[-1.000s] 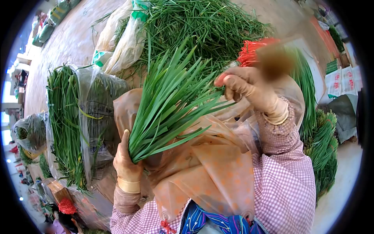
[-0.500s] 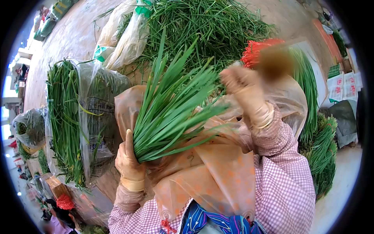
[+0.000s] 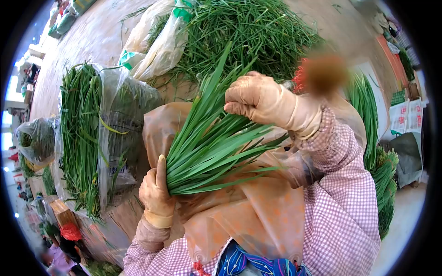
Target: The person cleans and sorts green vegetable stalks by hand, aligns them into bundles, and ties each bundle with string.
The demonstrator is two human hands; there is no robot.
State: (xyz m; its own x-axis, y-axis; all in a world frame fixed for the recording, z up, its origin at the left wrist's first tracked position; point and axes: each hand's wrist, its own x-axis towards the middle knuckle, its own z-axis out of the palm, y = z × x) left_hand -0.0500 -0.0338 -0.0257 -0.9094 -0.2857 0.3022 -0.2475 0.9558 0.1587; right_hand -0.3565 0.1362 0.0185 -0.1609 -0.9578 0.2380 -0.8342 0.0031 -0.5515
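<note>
A fanned bunch of long green leaves (image 3: 212, 147) lies across my lap, over the brown plastic apron (image 3: 253, 202). My left hand (image 3: 156, 193), in a tan glove, grips the bunch at its lower left end, thumb pointing up. Over the upper part of the leaves is my right hand (image 3: 262, 99), also gloved, with its fingers curled and pressed together at the leaves. What lies between those fingers is too hidden to tell.
Loose green leaves (image 3: 248, 32) are heaped ahead. On the left stands a plastic-wrapped bundle (image 3: 80, 138). Red ties (image 3: 300, 78) sit beyond my right hand, partly behind a brown blur. Tied bundles (image 3: 384, 184) lie on the right. A person (image 3: 60, 257) is at the lower left.
My right hand has moved left and in over the leaves, its fingers now curled at them. My left hand keeps its grip and has shifted slightly right in view.
</note>
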